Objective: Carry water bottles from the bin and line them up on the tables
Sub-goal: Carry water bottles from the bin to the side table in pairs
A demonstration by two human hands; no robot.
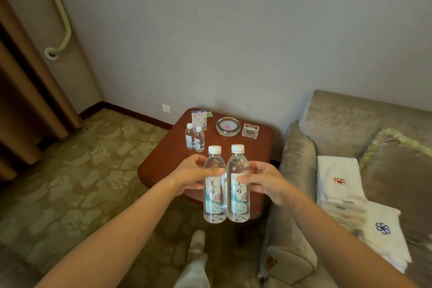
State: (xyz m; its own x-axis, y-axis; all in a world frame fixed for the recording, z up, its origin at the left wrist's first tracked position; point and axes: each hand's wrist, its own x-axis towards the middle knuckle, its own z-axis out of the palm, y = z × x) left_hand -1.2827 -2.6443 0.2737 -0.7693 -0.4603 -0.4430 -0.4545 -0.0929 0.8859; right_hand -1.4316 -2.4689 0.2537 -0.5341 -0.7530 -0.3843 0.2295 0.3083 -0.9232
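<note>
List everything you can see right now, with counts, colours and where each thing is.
held bottles: 2, clear with white caps, upright side by side, one per hand
table bottles: 2, clear, white caps, on table's far left
side table: 1, red-brown, beside sofa
card stand: 1, white and blue, behind table bottles
round glass ashtray: 1, table rear
square glass dish: 1, right of ashtray
sofa: 1, grey-beige, right
towels: 2, white, on sofa
cushion: 1
left hand: grip on left bottle
right hand: grip on right bottle

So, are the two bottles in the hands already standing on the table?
No, the left hand and right hand each hold a water bottle up in the air, short of the wooden side table.
</note>
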